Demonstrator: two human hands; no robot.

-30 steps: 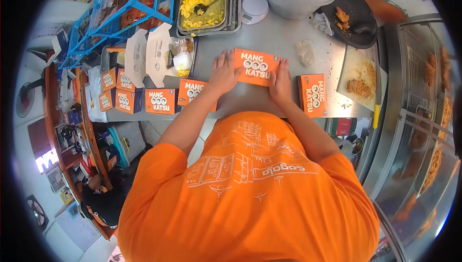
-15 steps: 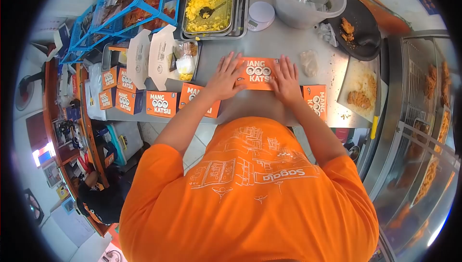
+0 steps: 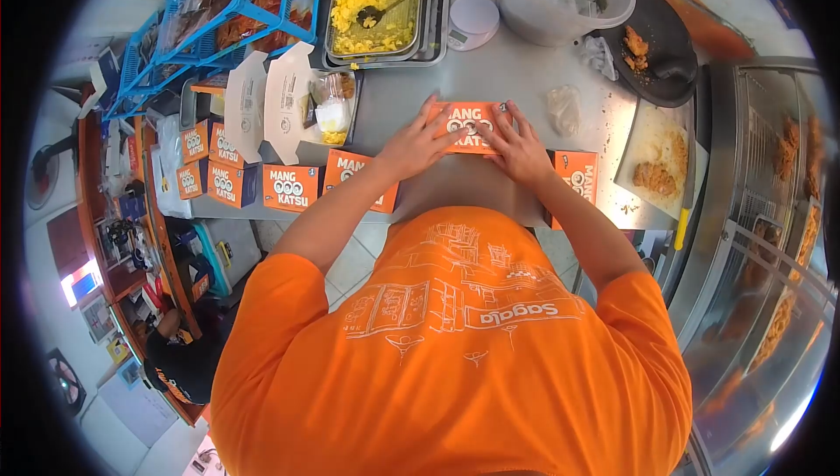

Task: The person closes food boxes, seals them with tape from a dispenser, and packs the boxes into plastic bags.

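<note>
An orange takeaway box [image 3: 472,112], its lid closed and printed "MANG KATSU", lies on the metal counter between my two hands. My left hand [image 3: 423,138] grips its left side, with fingers reaching over the lid. At the right side, my right hand [image 3: 518,145] grips the same box, its fingers bent over the lid and front edge. To the left stands an open takeaway box [image 3: 289,108], holding yellow egg [image 3: 334,137] and a white packet [image 3: 332,115].
Several closed orange boxes [image 3: 290,187] line the counter's front edge. A tray of scrambled egg [image 3: 376,3], a scale [image 3: 473,21], a tub of packets [image 3: 560,3] and a black pan [image 3: 656,73] stand behind. Fried cutlet [image 3: 656,177] and a yellow-handled knife [image 3: 682,227] lie right.
Both hands have closed in toward the box's middle, with fingers now bent over its lid. The box has shifted slightly away from me.
</note>
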